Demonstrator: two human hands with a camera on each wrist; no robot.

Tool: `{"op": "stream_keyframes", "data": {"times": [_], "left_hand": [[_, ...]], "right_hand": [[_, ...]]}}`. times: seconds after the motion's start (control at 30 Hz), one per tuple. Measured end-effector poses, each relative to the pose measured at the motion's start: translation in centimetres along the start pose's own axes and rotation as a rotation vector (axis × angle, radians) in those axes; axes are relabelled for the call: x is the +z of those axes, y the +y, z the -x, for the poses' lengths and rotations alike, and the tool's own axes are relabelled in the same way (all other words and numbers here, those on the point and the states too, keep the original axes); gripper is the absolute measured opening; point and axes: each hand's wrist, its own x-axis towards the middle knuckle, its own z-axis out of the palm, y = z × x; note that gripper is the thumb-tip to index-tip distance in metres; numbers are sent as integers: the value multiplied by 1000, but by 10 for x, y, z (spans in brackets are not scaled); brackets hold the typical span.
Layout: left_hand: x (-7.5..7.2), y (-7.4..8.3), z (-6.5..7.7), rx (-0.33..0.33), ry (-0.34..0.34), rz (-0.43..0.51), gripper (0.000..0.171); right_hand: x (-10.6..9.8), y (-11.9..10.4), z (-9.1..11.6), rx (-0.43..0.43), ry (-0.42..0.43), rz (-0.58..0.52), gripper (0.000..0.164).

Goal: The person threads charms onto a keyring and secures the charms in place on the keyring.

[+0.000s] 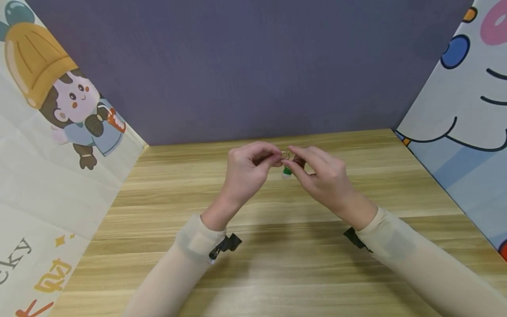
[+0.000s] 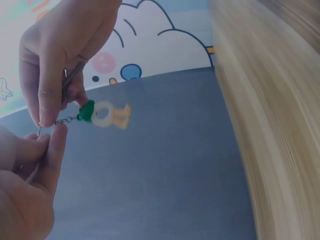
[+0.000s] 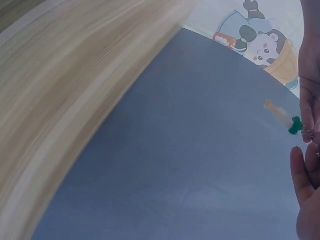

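Observation:
A keychain hangs between both hands, its metal split ring [image 1: 286, 155] held at the fingertips in the head view. From a short chain [image 2: 64, 120] dangles a small charm [image 2: 103, 114] with a green top, a white middle and a yellowish lower end. My left hand [image 1: 249, 169] pinches the ring and the chain end between thumb and fingers. Opposite it, my right hand [image 1: 322, 174] pinches the ring's other side. A dark grey metal piece [image 2: 73, 80], possibly a key, shows within the right hand in the left wrist view; its rest is hidden by fingers.
Below the hands lies a wood-grain tabletop [image 1: 269, 273]. A dark grey-blue panel [image 1: 253, 70] stands behind it. Cartoon-printed sheets flank the table, one on the left [image 1: 23, 176] and one on the right [image 1: 475, 145]. Both sleeved wrists carry small black cameras.

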Motion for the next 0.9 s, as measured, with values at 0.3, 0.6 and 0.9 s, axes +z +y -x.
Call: {"op": "stream_keyframes", "data": {"times": [0.3, 0.6, 0.9], "left_hand": [[3, 5, -1, 22, 20, -70, 12], [4, 11, -1, 37, 6, -159, 6], [6, 14, -3, 42, 15, -177, 5]], "right_hand": [[0, 0, 0, -29, 18, 17, 32], [-2, 2, 0, -47, -9, 58, 31], [-1, 2, 0, -61, 4, 51, 28]]}}
